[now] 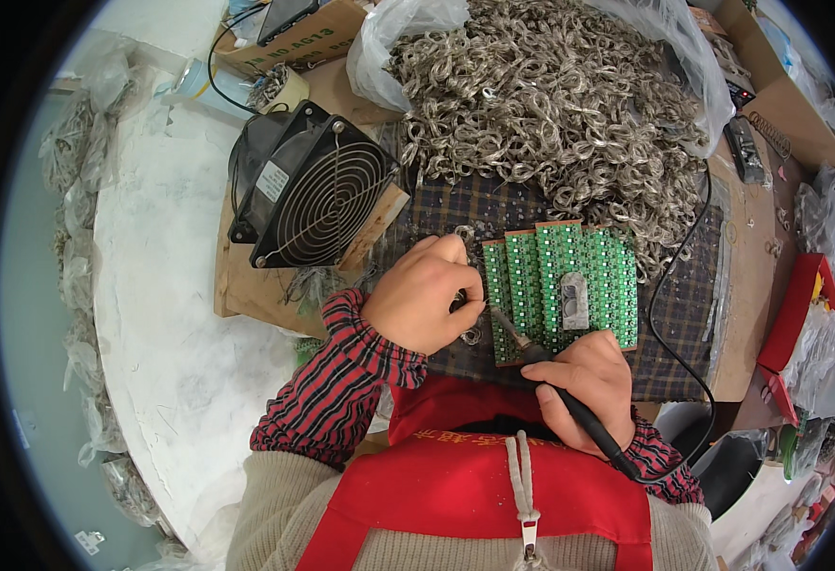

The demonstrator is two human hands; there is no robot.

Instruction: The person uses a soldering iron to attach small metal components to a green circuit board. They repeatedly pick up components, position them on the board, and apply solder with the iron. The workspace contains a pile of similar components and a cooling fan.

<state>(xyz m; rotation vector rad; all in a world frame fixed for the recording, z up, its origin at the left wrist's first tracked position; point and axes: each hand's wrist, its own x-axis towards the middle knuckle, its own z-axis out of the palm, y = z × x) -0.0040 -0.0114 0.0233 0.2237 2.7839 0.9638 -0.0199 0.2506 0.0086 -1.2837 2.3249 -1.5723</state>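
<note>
Right hand (589,381) clamped pen-style on soldering iron (584,417), presumably for aim; left hand (422,300) pinched, contents unclear to me. Circuit boards (550,262) overlap beneath iron tip, within reach; fan (322,195) angled towards them, likely against fumes.

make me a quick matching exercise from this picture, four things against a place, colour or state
1. iron
2. boards
3. apron
4. loops

a. mostly green, with small parts all over
b. most of them in a big heap beyond the hands
c. held in the right hand
d. red, worn over a knitted top

Pairs: 1-c, 2-a, 3-d, 4-b
</note>
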